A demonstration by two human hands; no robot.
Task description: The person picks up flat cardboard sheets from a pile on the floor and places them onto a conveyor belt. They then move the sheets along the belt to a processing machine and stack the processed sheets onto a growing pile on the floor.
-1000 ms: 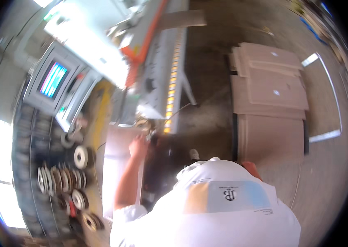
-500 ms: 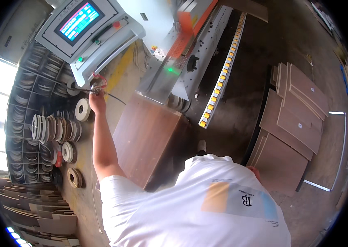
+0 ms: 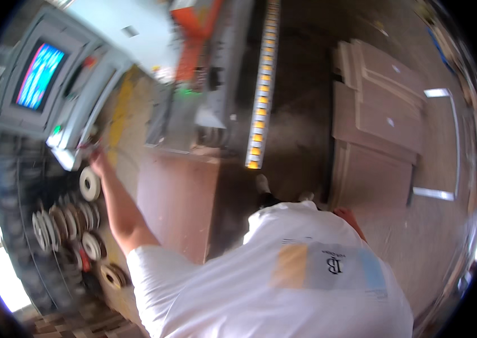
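Observation:
My left arm stretches toward the grey control console [image 3: 80, 107], and my left hand [image 3: 96, 159], smeared by motion, is closed near its lower corner. A small thing with reddish and metallic parts shows at the fingers; its kind cannot be made out. Below and beside the hand stands a pale ring-shaped roll [image 3: 89, 184]. My right hand [image 3: 344, 214] hangs at my right side, close to the stacked brown boards [image 3: 368, 174]. Only part of it shows past the white shirt, and its fingers are too hidden to read.
Ahead runs a machine bed with an orange part [image 3: 193, 28] and a strip of yellow rollers [image 3: 260, 112]. A brown wood-grain box [image 3: 173, 197] stands before me. Several coiled rolls [image 3: 66, 222] line the left, and a white frame [image 3: 457, 146] lies at right.
The whole view has swung, so the console, machine and boards sit farther left and the picture is blurred. My left hand remains by the console's lower corner. More of my right forearm shows.

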